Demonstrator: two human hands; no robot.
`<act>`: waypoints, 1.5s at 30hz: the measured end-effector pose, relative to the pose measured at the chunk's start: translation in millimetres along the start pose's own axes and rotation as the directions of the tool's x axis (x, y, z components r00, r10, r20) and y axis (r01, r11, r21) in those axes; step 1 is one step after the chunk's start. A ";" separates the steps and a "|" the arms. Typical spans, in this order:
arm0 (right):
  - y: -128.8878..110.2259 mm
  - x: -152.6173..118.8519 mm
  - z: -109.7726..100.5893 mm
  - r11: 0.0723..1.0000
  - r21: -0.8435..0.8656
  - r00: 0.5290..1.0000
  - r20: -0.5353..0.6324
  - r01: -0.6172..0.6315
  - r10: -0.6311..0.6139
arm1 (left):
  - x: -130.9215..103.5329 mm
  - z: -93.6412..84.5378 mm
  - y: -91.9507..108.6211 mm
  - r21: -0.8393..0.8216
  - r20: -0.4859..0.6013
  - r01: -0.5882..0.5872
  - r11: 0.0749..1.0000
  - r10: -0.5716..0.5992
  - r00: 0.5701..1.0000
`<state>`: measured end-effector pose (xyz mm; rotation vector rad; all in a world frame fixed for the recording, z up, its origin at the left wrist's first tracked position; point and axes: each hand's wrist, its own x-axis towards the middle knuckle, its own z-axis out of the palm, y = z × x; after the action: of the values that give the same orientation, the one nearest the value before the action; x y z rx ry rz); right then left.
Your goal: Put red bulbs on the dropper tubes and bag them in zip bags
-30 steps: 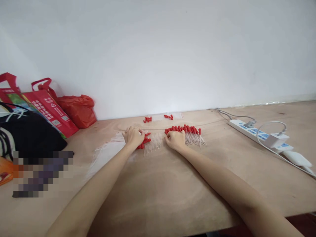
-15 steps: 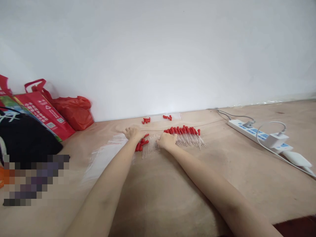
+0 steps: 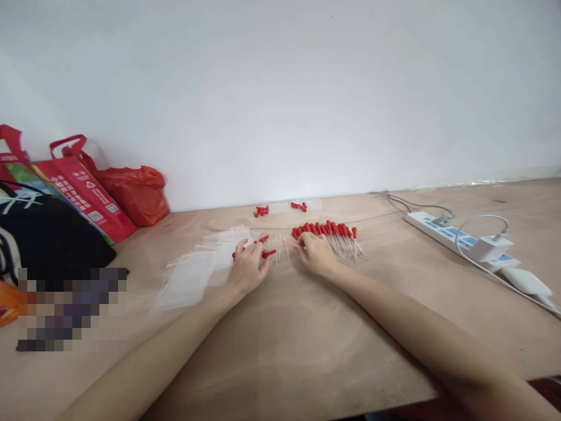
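Observation:
My left hand (image 3: pixel 249 268) rests over a small group of red rubber bulbs (image 3: pixel 269 253), its fingers apart and slightly bent. Several thin glass dropper tubes (image 3: pixel 277 248) lie between my two hands. To the right, my right hand (image 3: pixel 316 252) has its fingers curled together at the left end of a row of droppers with red bulbs (image 3: pixel 328 228). What its fingertips hold, if anything, is hidden. Left of my left hand, clear zip bags (image 3: pixel 188 278) with red seal lines lie overlapping, and they pass close to my wrist.
By the wall is another clear bag (image 3: pixel 280 206) with red bulbs (image 3: pixel 262 210) at its left end. A white power strip (image 3: pixel 460 237) with a plugged charger and cables lies right. Red bags (image 3: pixel 83 193) and a black bag (image 3: pixel 52 245) stand left on the wooden table (image 3: pixel 280 345).
My left hand has come back from the zip bags onto the loose red bulbs. My right hand has shifted right, away from the glass tubes, toward the row of droppers.

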<state>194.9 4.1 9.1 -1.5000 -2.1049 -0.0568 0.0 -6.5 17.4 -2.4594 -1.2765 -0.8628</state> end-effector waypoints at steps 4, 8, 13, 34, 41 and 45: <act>21.9 -36.4 -9.0 0.951 -0.002 0.944 -0.119 0.309 -0.307 | -20.6 0.8 13.5 -0.091 -0.026 -0.069 0.993 0.067 0.997; 26.5 -49.9 -11.6 0.907 -0.018 0.892 -0.176 0.420 -0.416 | -22.5 2.6 18.6 -0.125 -0.011 -0.058 0.991 0.057 0.998; 15.6 -46.9 -10.2 0.884 -0.038 0.862 -0.207 0.466 -0.463 | -23.1 3.5 19.2 -0.148 -0.013 -0.051 0.988 0.050 0.999; 8.0 -49.0 -7.6 0.879 0.003 0.873 -0.117 0.477 -0.473 | -24.0 0.7 28.5 -0.177 -0.021 -0.062 0.982 0.060 0.998; 11.0 -45.5 -10.3 0.852 0.081 0.855 -0.089 0.517 -0.510 | -24.2 -1.1 30.1 -0.191 0.014 -0.116 0.975 0.121 0.993; 10.0 -43.9 -13.6 0.850 0.027 0.848 -0.089 0.526 -0.522 | -23.7 -1.0 29.8 -0.207 0.051 -0.134 0.969 0.148 0.988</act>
<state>219.3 -34.6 -2.0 -0.8349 -2.3699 -0.2579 13.1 -40.3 5.6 -2.7202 -1.0636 -0.9235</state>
